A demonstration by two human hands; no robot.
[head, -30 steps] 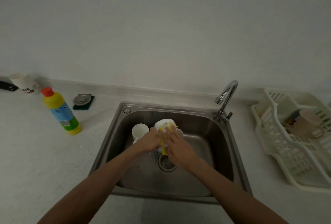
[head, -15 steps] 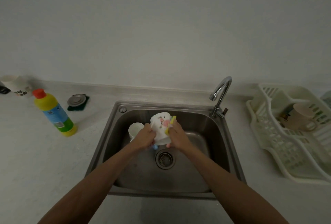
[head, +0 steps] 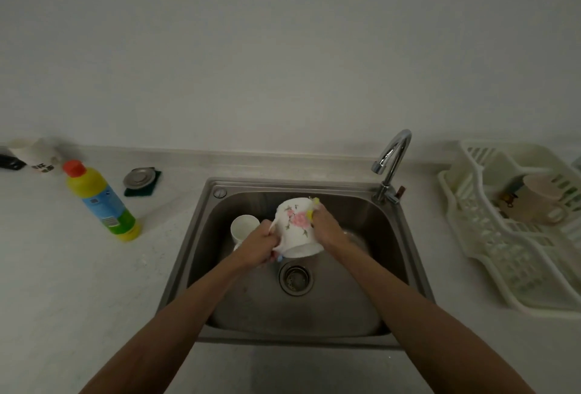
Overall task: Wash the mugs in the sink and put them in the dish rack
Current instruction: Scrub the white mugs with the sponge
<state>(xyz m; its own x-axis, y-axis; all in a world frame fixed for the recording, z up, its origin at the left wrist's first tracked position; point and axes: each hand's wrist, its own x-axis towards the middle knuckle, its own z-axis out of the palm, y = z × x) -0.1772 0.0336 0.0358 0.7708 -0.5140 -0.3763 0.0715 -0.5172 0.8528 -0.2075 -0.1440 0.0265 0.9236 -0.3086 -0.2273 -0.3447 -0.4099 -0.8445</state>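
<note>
Hands (head: pixel 261 244) hold floral mug (head: pixel 295 223), sponge (head: pixel 315 202), cup (head: pixel 243 228) beside

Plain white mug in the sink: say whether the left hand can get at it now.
Probably yes: the plain white mug stands beside the left hand, nothing between, but that hand grips the floral mug.

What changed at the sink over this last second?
The floral mug was turned; its flower print now faces the camera. The right hand moved the yellow sponge from the mug's near side to its right side. The left hand kept its grip on the mug. The plain white mug in the sink and the beige mug in the dish rack stayed put.
</note>
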